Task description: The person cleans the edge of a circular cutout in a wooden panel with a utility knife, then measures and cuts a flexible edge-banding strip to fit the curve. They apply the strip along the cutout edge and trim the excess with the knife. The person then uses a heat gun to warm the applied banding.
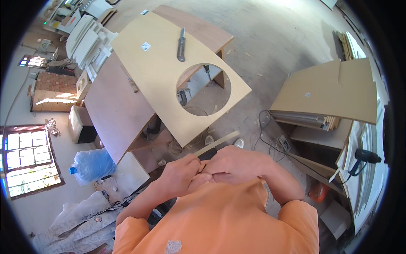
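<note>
My left hand and my right hand meet in front of my orange shirt, fingers closed and pressed together. Whatever they pinch is too small or hidden to make out. Just beyond the fingers runs a pale narrow strip, its near end beside my left hand; I cannot tell if a hand touches it. Ahead lies a pale wooden board with a large round cutout. A knife with a dark handle rests on it, away from both hands.
Under the board stands a brown worktable. On the left are a blue water jug and stacked white panels. At right, a cabinet carries another board, with a corded heat gun nearby. Cables trail across the floor.
</note>
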Demonstrator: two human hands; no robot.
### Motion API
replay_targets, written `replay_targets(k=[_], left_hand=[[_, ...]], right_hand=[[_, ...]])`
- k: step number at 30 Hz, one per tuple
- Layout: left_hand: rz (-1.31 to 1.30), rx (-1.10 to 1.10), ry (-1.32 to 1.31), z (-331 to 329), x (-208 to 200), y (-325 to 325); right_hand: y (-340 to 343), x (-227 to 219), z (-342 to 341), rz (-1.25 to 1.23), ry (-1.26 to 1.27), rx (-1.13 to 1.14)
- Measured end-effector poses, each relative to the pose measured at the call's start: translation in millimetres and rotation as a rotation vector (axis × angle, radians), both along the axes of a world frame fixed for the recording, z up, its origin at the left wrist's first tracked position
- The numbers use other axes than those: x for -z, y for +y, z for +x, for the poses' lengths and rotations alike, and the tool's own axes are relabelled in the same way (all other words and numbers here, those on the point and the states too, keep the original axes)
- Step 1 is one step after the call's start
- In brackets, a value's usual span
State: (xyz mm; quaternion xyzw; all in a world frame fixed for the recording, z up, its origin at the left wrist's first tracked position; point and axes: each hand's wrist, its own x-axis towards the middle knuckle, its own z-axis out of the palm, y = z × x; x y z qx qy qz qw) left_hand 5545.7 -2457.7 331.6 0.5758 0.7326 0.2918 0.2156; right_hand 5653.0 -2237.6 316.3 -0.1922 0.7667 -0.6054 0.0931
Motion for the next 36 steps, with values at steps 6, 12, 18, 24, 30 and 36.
replay_targets(k=[6, 12, 18, 24, 30, 36], left_hand=[[0.051, -0.191, 0.005, 2, 25, -2], [-0.075, -0.166, -0.097, -26, 50, -26], [-0.286, -0.165, -0.221, -24, 69, -43], [-0.654, -0.477, -0.429, -27, 100, -83], [-0.796, -0.133, 0.101, -101, 246, -168], [-0.901, -0.355, 0.113, -222, 436, -198]], right_hand=[[-14, 39, 10, -0.17, -0.065, 0.42], [-19, 158, -39, -0.523, -0.766, 1.511], [-46, 210, -77, -0.776, -0.483, 1.251], [-31, 203, -40, -0.813, -0.544, 1.227], [-24, 190, -13, -0.756, -0.606, 1.169], [-13, 209, 16, -0.982, -0.607, 1.359]])
